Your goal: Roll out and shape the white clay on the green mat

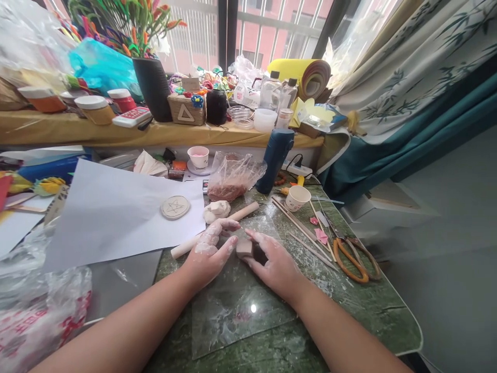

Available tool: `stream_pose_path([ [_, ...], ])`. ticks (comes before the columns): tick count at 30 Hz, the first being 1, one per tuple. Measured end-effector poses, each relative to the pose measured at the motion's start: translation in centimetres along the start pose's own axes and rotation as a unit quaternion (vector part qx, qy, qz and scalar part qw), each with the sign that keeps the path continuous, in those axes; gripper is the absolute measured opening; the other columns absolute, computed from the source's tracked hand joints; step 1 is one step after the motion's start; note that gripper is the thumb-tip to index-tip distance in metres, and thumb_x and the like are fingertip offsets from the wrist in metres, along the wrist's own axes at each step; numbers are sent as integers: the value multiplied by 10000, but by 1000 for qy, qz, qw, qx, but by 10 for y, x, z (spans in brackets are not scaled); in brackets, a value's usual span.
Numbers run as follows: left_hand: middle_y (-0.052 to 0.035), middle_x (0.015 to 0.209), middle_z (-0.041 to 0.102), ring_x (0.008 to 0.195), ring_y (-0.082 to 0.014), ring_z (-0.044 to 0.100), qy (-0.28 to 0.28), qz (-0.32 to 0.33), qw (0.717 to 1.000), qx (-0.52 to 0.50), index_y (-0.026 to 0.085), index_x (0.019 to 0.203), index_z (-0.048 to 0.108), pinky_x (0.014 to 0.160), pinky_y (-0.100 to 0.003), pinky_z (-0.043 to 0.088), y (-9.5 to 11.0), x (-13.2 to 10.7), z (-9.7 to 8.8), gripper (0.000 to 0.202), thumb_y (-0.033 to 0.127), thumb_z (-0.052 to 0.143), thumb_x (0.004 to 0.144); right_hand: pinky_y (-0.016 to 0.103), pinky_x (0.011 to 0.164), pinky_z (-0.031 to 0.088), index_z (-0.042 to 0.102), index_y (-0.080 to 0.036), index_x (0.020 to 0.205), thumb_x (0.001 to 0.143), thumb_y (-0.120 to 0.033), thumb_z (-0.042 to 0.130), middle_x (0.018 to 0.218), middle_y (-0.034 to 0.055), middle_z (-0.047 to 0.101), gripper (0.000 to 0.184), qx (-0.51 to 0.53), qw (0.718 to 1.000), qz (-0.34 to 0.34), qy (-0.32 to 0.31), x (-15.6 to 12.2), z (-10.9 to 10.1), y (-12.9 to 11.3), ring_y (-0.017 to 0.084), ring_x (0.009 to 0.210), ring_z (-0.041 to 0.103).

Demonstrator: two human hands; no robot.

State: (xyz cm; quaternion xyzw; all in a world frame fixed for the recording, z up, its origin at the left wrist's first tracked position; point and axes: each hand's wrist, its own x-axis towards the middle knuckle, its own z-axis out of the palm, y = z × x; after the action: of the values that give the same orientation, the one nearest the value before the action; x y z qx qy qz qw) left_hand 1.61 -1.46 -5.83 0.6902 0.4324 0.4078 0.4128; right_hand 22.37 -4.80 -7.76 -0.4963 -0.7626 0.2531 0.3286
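Observation:
A small grey-beige block of clay point(244, 248) sits between my hands over a clear sheet point(233, 321) on the table. My right hand point(274, 261), dusted white, curves round the block's right side, thumb at its front edge and fingertips at its back. On the other side, my left hand point(212, 251) has its fingers apart, with the thumb tip close to the block; whether it touches I cannot tell. White clay coats its fingers. Partly behind this hand lies a wooden rolling pin point(244, 211). A lump of pale clay point(217, 211) rests just beyond it.
White paper point(112, 207) on the left bears a round clay disc with a star point(175, 207). Bagged reddish clay point(227, 191), a blue bottle point(275, 160) and a paper cup point(297, 198) stand farther back. Sticks point(303, 228) and orange-handled scissors point(351, 261) lie at right.

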Motion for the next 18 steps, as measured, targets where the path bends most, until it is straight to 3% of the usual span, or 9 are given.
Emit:
stream_pose_path([
  [6,-69,1189,689,1117,-249,651,-88,71,990,80,256,1189,634,991,-435,535,6,2,-1,325,273,709,874,490,1042,516,624,-233,1296,921,-312,679,1235,103,708,387,-4,1000,-8,5,1,-6,1,279,1181,653],
  [9,-60,1123,702,1074,-240,673,-57,128,986,88,252,1123,647,982,-425,537,5,4,-1,243,254,704,886,458,1028,520,605,-246,1300,930,-299,660,1228,87,708,378,21,999,0,37,1,-5,-3,263,1158,660],
  [12,-53,1121,708,1076,-240,677,-65,167,979,97,257,1138,641,988,-415,535,4,5,-1,258,217,702,890,476,1031,508,593,-254,1326,902,-305,684,1238,85,696,437,0,1000,8,9,3,-1,-7,282,1172,637],
  [15,-60,1177,696,1135,-258,654,-79,178,976,93,273,1188,632,1018,-433,521,4,3,0,329,205,717,877,491,1033,507,576,-237,1370,902,-337,692,1275,103,681,492,-11,1000,-2,-16,4,1,-7,296,1194,618],
  [18,-62,1214,672,1183,-267,624,-17,157,985,71,301,1202,620,1071,-468,479,0,0,1,313,238,692,903,470,1057,505,576,-277,1399,964,-337,627,1302,82,682,443,28,999,-35,9,3,-2,-6,268,1212,626],
])
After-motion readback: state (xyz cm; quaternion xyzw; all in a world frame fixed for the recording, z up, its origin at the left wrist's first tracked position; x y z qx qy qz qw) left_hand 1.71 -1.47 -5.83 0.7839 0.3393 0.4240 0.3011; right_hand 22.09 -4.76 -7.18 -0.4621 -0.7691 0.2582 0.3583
